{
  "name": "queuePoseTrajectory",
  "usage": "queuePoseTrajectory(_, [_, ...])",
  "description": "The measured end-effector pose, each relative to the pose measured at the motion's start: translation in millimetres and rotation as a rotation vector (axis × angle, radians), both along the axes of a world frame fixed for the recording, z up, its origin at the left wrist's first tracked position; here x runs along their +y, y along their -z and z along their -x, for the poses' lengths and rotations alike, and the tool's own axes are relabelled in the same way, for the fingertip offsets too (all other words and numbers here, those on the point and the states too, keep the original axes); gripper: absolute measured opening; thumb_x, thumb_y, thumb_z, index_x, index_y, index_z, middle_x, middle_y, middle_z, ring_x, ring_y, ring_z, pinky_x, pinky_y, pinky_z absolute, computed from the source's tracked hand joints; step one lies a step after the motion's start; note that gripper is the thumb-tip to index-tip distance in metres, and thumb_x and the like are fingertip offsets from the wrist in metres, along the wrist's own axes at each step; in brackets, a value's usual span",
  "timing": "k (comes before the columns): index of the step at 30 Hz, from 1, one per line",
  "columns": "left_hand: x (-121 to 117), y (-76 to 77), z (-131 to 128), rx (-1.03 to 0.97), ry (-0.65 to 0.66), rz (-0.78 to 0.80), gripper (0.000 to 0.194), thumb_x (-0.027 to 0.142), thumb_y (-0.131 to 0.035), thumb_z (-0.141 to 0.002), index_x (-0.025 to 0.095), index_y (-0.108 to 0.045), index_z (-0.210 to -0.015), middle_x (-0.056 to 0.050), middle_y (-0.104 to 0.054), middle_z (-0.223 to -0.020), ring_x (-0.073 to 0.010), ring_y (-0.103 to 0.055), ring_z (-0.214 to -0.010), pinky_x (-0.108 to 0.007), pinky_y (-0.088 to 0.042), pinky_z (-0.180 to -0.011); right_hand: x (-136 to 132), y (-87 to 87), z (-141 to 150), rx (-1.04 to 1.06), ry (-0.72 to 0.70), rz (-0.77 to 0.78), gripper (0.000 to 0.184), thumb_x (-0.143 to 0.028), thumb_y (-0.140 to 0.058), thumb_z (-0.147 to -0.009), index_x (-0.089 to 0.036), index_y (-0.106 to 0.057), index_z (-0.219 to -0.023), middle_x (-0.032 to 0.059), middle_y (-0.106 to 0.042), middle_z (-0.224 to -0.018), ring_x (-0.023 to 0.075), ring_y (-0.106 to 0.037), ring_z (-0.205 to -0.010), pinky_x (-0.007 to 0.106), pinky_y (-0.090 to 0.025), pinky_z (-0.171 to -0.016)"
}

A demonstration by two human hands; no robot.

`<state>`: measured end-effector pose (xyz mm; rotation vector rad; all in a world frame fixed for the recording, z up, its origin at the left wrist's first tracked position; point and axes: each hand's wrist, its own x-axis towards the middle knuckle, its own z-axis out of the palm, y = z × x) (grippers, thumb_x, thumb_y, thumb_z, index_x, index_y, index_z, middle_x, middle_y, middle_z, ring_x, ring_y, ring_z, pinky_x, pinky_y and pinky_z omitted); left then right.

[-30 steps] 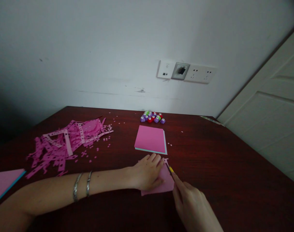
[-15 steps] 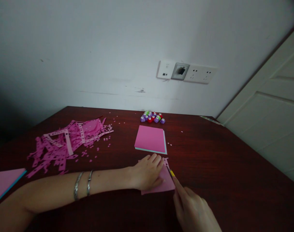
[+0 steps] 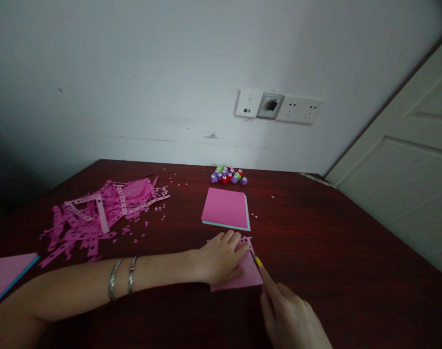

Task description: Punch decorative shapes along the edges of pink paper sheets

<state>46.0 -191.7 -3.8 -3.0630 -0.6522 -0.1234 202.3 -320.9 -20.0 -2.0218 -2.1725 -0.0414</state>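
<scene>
My left hand lies flat with fingers stretched out on a pink paper sheet at the near middle of the dark wooden table, pressing it down. My right hand is closed around a small knife with a yellow body; its tip rests on the sheet's right edge, just right of my left fingertips. The sheet's far corner shows small punched holes.
A stack of pink paper with a teal sheet beneath lies just beyond. Several small coloured punches sit near the wall. A heap of pink paper scraps covers the left. Another pink stack is at the left edge. A door stands right.
My right hand has drawn the knife a little toward me along the sheet's right edge. My left hand has stayed put on the paper.
</scene>
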Motion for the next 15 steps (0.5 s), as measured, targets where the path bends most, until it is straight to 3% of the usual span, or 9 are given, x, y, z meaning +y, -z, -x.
queuePoseTrajectory(8, [0.5, 2.6, 0.8, -0.027, 0.016, -0.004, 0.051, 0.041, -0.039, -0.085, 0.014, -0.034, -0.128, -0.012, -0.046, -0.109, -0.0243, -0.042, -0.099, -0.037, -0.039, -0.084, -7.7, 4.6, 3.5, -0.031, 0.042, -0.027, 0.044, -0.008, -0.035, -0.081, -0.013, -0.056, -0.119, 0.0062, -0.065, -0.067, 0.0160, -0.061, -0.042, 0.023, -0.046, -0.038])
queuePoseTrajectory(12, [1.0, 4.1, 0.3, -0.029, 0.019, -0.021, 0.050, 0.040, -0.037, -0.086, 0.014, -0.035, -0.128, -0.013, -0.046, -0.109, -0.0249, -0.042, -0.099, -0.038, -0.039, -0.085, -15.3, 10.4, 2.2, -0.023, -0.013, -0.048, 0.045, -0.008, -0.035, -0.080, -0.016, -0.058, -0.117, 0.0055, -0.066, -0.066, 0.0133, -0.058, -0.037, 0.021, -0.045, -0.036])
queuePoseTrajectory(15, [1.6, 4.9, 0.2, -0.029, 0.018, -0.018, 0.050, 0.041, -0.037, -0.086, 0.014, -0.035, -0.128, -0.013, -0.045, -0.109, -0.0249, -0.042, -0.100, -0.038, -0.038, -0.086, -22.9, 15.1, 4.9, -0.033, 0.055, -0.101, 0.045, -0.008, -0.036, -0.079, -0.018, -0.062, -0.114, 0.0036, -0.064, -0.061, 0.0136, -0.055, -0.033, 0.022, -0.043, -0.031])
